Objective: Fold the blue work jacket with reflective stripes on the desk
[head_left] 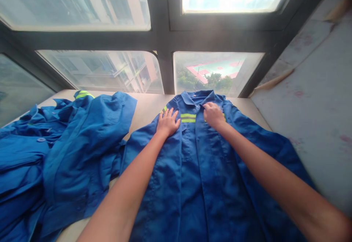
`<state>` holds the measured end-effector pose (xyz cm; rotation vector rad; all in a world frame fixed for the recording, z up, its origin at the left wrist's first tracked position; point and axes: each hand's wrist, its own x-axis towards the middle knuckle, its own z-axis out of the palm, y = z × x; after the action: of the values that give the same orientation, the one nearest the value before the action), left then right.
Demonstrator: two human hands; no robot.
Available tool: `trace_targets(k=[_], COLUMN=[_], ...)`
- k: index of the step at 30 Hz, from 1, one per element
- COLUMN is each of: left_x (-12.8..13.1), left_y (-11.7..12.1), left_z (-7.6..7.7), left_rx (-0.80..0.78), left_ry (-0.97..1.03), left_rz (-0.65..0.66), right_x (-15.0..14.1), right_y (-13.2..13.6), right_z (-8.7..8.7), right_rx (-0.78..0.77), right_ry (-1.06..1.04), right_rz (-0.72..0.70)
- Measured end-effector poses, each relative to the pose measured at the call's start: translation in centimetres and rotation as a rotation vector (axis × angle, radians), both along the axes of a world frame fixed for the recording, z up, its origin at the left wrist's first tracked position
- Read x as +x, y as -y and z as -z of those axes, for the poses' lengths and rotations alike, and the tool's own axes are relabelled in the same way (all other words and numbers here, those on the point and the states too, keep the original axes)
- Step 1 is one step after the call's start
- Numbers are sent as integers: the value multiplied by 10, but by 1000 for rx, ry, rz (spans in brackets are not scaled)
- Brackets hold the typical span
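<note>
A blue work jacket with yellow-green and grey reflective strips lies spread front up, its collar toward the window. My left hand rests flat on the jacket's left shoulder area, fingers spread. Just below the collar on the right side, my right hand is closed, pinching the edge of the jacket's front opening. The fingertips of that hand are partly hidden. Both sleeves stretch down along the jacket's sides, and my forearms cross over parts of it.
Left of the jacket lies a crumpled heap of blue work clothing with a button and a reflective strip. Both lie on a pale ledge. Grey window frames rise behind it. A patterned wall with peeling covering bounds the right side.
</note>
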<state>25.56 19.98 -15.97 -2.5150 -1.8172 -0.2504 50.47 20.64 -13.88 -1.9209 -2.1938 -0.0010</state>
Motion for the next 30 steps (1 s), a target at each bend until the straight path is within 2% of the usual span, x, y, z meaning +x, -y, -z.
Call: trace_targets(k=[1, 3, 6, 10, 15, 19, 21, 23, 26, 30], left_x=[0, 0, 0, 0, 0, 1, 2, 2, 1, 3], left_y=[0, 0, 1, 0, 0, 1, 1, 2, 2, 2], left_z=[0, -1, -1, 0, 1, -1, -3, -3, -4, -5], left_rx=[0, -2, -6, -2, 11, -5, -16, -22, -21, -17], left_ry=[-1, -5, -9, -7, 4, -3, -5, -8, -5, -4], left_rz=[0, -3, -8, -5, -3, -11, -21, -30, -32, -22], right_x=[-13, -37, -58, -61, -57, -56, -58, -60, -63, -63], right_y=[11, 26, 35, 36, 31, 16, 12, 15, 25, 28], right_z=[4, 14, 25, 28, 14, -6, -9, -4, 13, 28], right_rx=[8, -16, -36, -10, 4, -88, -120, -92, -22, -24], right_ry=[-20, -36, -37, -29, -2, 44, 72, 73, 16, -50], right_rz=[-94, -156, -92, -55, -63, -51, -66, -73, -42, -8])
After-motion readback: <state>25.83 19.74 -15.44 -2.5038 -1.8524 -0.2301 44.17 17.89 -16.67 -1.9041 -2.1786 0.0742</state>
